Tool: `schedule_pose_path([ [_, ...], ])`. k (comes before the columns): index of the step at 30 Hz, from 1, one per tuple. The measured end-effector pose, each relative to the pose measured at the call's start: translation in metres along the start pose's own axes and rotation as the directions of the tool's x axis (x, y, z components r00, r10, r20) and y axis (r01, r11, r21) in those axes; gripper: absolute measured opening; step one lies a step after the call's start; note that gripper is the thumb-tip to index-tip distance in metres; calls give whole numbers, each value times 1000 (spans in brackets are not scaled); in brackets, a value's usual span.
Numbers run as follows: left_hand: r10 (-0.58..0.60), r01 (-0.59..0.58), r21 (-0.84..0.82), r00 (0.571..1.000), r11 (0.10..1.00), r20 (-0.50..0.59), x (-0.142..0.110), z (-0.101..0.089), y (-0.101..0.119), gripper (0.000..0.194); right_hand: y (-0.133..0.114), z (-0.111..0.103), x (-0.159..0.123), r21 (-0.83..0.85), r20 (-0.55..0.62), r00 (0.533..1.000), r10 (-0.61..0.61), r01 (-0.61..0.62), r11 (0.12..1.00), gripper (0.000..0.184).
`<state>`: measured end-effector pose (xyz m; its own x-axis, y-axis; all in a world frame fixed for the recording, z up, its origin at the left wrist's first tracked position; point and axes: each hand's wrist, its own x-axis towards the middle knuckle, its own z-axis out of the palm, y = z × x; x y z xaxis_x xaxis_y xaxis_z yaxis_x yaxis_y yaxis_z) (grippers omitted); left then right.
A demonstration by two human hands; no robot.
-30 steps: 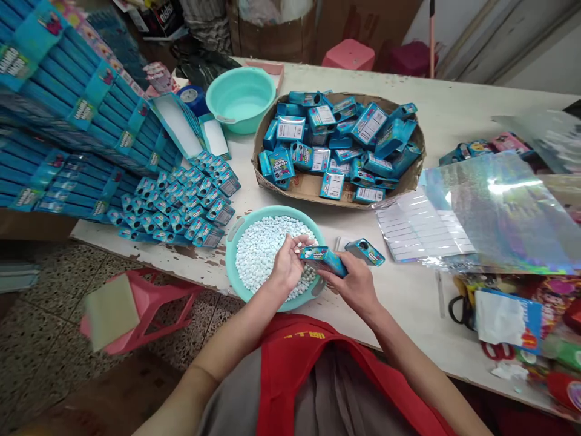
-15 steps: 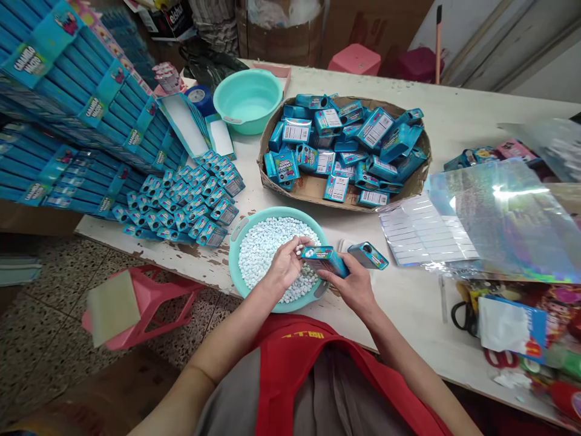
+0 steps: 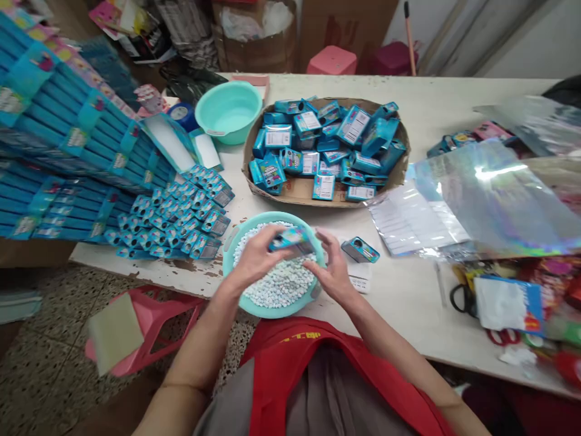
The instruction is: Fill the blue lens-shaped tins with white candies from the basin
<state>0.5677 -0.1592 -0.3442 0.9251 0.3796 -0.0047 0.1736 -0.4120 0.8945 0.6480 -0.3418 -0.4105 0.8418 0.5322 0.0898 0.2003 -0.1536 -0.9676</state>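
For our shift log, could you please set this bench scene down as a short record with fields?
left_hand: left hand holds small blue box above turquoise tub
right_hand: right hand open beside that box; contact unclear
tub_contents: white pellets
behind_tub: cardboard tray with jumbled blue boxes
left_of_tub: cluster of small boxes, round holes showing
right_of_tub: lone blue box; farther right, shiny plastic sheets
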Motion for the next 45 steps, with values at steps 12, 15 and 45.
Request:
schedule_pose_path([
  [12,-323,567,474,803,674,-501,95,-54,-140,30,56,-122,-16,59,-615,762,201,-210,976,34],
  [15,-291,518,412,817,750,-498,91,-49,-146,26,66,-116,-24,27,-593,768,239,-278,960,36],
  [45,-422,29,-873,883,486,-206,3,54,3,33,-20,9,-8,-402,203,969,-143,216,890,24],
])
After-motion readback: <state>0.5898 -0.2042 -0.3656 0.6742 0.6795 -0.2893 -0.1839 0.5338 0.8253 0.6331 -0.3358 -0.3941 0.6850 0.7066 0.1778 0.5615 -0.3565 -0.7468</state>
